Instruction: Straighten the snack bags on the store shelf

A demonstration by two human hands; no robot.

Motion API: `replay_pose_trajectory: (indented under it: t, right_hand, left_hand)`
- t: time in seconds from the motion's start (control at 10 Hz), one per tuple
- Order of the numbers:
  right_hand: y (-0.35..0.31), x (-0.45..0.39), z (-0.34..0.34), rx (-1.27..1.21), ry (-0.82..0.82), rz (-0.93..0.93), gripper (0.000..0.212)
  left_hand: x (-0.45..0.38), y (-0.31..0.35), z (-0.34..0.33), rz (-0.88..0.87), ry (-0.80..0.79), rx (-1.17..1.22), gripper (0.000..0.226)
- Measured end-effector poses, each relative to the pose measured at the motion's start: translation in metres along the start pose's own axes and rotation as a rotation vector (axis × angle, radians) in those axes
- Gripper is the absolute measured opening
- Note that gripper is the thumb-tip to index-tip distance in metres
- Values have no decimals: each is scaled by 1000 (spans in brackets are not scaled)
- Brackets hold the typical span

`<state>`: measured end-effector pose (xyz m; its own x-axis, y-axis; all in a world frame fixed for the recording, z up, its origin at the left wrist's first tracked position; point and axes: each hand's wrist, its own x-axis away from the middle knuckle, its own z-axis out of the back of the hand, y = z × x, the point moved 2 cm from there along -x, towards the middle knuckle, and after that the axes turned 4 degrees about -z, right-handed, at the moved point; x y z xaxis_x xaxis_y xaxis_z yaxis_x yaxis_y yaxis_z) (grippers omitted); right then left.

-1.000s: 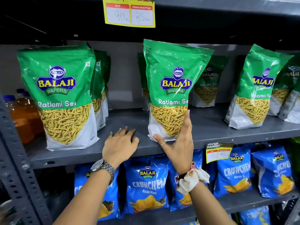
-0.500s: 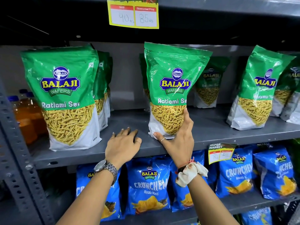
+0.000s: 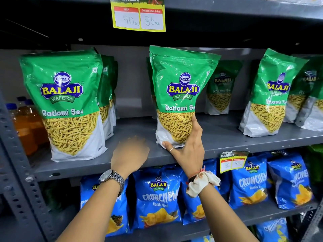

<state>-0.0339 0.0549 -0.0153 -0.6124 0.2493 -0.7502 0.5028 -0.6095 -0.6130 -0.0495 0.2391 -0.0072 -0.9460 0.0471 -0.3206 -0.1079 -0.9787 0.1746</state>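
Note:
A green Balaji Ratlami Sev bag (image 3: pixel 180 88) stands upright in the middle of the grey shelf (image 3: pixel 132 159). My right hand (image 3: pixel 189 147) grips its lower right corner, thumb along the bottom edge and fingers up the side. My left hand (image 3: pixel 130 151) is blurred, resting palm-down on the shelf just left of that bag, holding nothing. Another green bag (image 3: pixel 66 102) stands at the left with more bags behind it. A third front bag (image 3: pixel 269 95) leans at the right, and one bag (image 3: pixel 220 89) stands further back.
Blue Crunchem bags (image 3: pixel 157 196) fill the shelf below. Orange drink bottles (image 3: pixel 26 124) stand beyond the perforated left upright (image 3: pixel 15 165). A yellow price tag (image 3: pixel 139 16) hangs from the shelf above, and a smaller tag (image 3: pixel 232 161) hangs on this shelf's front edge.
My right hand has nudged the middle bag slightly back and more upright. My left hand is shifting on the shelf and now shows motion blur. The view has moved a little closer.

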Motion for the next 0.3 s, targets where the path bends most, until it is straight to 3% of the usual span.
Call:
replay_pose_trajectory:
  t: [0.2, 0.3]
  right_hand:
    - [-5, 3, 4, 31, -51, -13, 112]
    - [-10, 5, 12, -110, 9, 8, 114]
  left_hand:
    - [5, 3, 2, 18, 56, 8, 48]
    - [9, 5, 6, 8, 181, 27, 45]
